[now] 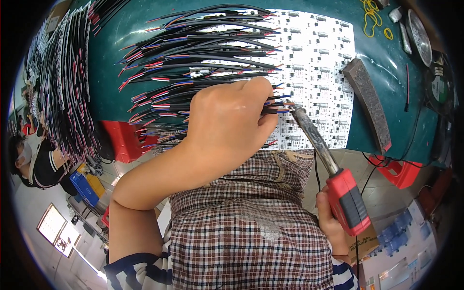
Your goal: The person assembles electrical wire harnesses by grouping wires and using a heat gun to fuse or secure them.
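My left hand [229, 116] reaches over a white circuit board panel [316, 63] and pinches a thin black cable [269, 110] between thumb and fingers. Its bared coloured wire ends point right, onto the panel. In my right hand [332, 227] is a soldering iron [347, 200] with a red and black handle. The iron's metal tip meets or nearly meets those wire ends; solder contact is too small to tell. Rows of black cables [212, 36] with red, blue and white wire ends lie leftward across the panel, their right ends at the boards.
A dark grey bar [367, 104] lies right of the panel on the green table [108, 72]. A thick cable bundle [67, 82] hangs at the left edge. Yellow cord [371, 17], a metal dish [418, 36] and red stools [121, 140] surround the work. Another person [41, 164] sits far left.
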### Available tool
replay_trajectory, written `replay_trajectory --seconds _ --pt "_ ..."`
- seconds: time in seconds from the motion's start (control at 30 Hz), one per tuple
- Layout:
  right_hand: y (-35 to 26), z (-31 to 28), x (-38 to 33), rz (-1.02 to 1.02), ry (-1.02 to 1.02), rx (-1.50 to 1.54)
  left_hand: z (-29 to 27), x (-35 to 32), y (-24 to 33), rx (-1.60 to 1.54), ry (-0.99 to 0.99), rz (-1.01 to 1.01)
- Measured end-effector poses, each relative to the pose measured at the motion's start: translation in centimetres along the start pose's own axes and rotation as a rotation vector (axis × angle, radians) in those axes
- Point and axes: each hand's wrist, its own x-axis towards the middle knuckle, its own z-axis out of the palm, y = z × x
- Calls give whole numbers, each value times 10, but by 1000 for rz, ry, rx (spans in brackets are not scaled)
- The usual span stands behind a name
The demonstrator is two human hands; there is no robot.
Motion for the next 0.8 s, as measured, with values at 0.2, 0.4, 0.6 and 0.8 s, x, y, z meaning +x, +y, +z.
replay_trajectory --seconds 0.2,0.4,0.6,0.8 --pt "0 0 -4 -37 24 -51 -3 2 2 48 6 36" --pt "-1 1 -4 -15 32 -16 -7 8 -4 -67 -37 22" --pt "1 2 -5 -35 11 -10 -10 10 -4 -42 -74 26" --pt "-1 4 -4 22 7 28 -6 8 -4 -29 -51 35"
